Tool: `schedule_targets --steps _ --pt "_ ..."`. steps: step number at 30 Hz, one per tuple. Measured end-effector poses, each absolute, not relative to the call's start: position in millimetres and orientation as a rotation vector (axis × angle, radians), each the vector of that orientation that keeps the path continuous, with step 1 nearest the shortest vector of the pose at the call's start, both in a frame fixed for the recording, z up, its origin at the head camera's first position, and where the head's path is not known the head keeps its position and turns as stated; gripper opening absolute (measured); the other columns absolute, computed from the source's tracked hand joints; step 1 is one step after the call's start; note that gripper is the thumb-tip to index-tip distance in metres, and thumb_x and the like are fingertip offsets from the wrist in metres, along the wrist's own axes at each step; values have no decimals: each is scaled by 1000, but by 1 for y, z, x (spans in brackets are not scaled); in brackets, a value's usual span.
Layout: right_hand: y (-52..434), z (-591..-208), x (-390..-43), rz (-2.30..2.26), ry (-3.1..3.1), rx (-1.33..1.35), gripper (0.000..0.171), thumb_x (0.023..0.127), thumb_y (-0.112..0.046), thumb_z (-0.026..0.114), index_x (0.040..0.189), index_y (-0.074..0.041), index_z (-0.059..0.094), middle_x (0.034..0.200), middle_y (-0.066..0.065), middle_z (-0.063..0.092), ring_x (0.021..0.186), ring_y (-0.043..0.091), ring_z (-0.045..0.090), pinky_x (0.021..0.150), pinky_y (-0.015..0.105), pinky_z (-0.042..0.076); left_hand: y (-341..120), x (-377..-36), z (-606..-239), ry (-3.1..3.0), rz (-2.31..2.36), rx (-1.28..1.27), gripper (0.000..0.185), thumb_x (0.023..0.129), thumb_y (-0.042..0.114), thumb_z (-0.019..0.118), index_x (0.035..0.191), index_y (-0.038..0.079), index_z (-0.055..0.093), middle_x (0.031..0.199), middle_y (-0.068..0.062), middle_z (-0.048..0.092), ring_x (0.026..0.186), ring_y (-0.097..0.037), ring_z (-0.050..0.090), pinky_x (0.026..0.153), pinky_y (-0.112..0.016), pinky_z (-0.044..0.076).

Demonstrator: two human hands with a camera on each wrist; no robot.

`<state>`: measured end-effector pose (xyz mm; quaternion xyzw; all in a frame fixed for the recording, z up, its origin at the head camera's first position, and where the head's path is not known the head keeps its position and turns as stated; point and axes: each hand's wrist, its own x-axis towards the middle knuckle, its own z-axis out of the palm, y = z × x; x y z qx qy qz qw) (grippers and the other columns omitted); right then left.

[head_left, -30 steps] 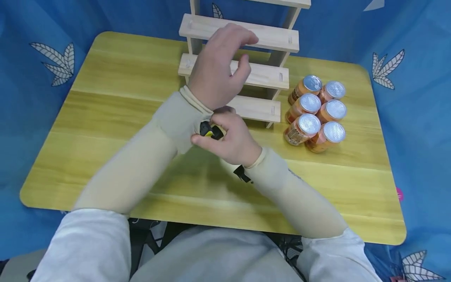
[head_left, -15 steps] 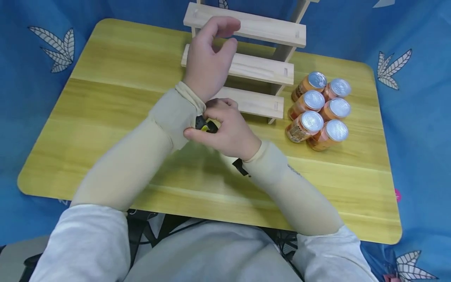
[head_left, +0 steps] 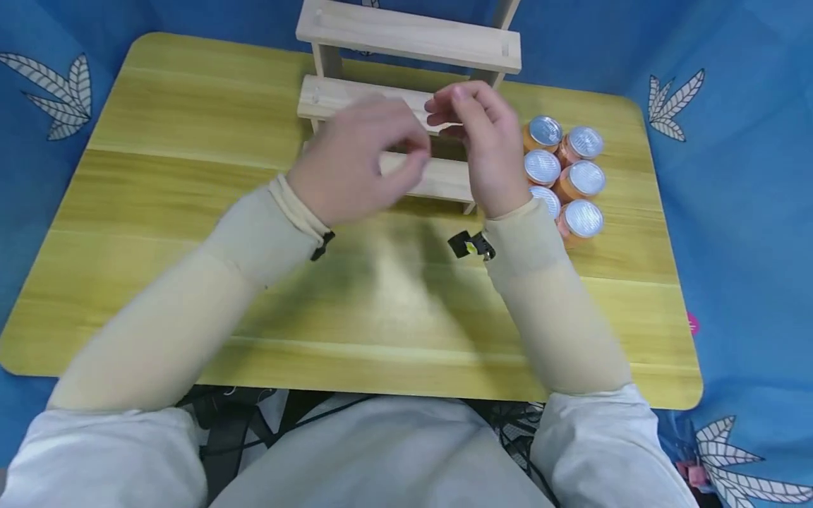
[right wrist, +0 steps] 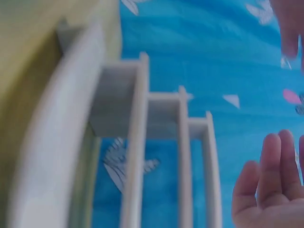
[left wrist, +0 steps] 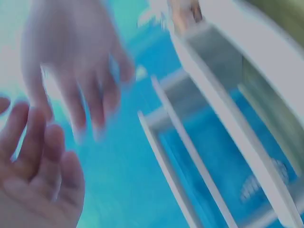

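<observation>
My left hand hovers in front of a pale wooden stepped rack, fingers loosely bent and holding nothing. To its right, my right hand is raised with relaxed fingers, also without anything in it. A small gap separates the two hands. Just right of the right hand stand several jars with silver lids and orange contents; the right forearm partly covers one. In the left wrist view, the left hand's fingers bend gently, while the other hand is blurred. The right wrist view has relaxed right fingers.
A yellow wooden table with rounded corners carries the rack and jars. Blue cloth with leaf prints surrounds it. Small black devices sit on the wrists, the right one being plainer to see. Dark cables hang below the front edge.
The right hand has let go of the black device at the left wrist and moved up and right. The left hand has come lower and turned. The head view has shifted slightly.
</observation>
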<state>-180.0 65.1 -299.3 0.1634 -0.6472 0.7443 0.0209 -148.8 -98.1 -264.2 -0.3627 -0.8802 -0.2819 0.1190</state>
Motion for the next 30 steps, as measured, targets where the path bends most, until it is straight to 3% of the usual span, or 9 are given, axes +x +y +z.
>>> schedule_targets --steps 4,7,11,15,18,22,26,30 --pt "65 -290 -188 2300 -1973 424 17 95 -12 47 90 -4 62 93 11 64 90 27 58 78 36 45 -74 -128 -288 -2613 -537 -1380 33 86 40 57 99 11 69 93 -1 63 89 -20 52 77 -32 41" --pt "60 -287 -187 2233 -1991 462 15 94 -11 50 90 -6 63 93 10 65 91 26 58 79 35 46 -64 -120 -303 -2542 -429 -1336 41 82 49 61 98 12 69 92 -1 64 89 -22 50 76 -33 40" --pt "51 -281 -189 2343 -1895 430 15 94 -8 49 88 -5 63 90 10 65 91 26 58 78 34 46 -63 -117 -309 -2418 -350 -1205 38 83 47 61 90 10 70 84 -1 64 79 -23 49 66 -30 40" --pt "47 -278 -192 2609 -1619 373 19 95 -4 43 84 -2 59 84 12 63 83 26 58 71 34 44 -67 -117 -308 -2437 -317 -1249 41 88 44 54 93 6 68 84 -4 61 76 -24 46 65 -31 38" --pt "44 -280 -193 2644 -1573 393 20 95 -4 42 83 -2 59 82 12 63 80 26 58 69 34 44 -68 -120 -309 -2433 -302 -1313 38 89 38 49 87 4 65 81 -6 59 75 -26 45 66 -32 38" --pt "39 -288 -199 2110 -2056 582 17 94 -11 48 88 -4 62 85 5 63 83 16 58 71 28 45 -70 -126 -309 -2348 -148 -1354 34 84 32 48 76 2 61 74 -9 59 73 -28 47 70 -34 39" --pt "33 -292 -207 1405 -2399 680 20 93 -21 49 95 -8 63 89 -2 61 85 6 54 74 20 42 -74 -132 -313 -2351 -19 -1346 32 82 30 50 74 0 58 72 -11 58 73 -28 49 76 -35 38" --pt "29 -291 -210 911 -2539 707 26 94 -24 43 98 -7 62 93 4 59 88 16 54 77 26 42 -79 -133 -320 -2348 15 -1318 31 82 28 50 74 0 57 71 -12 56 71 -27 48 75 -35 36"
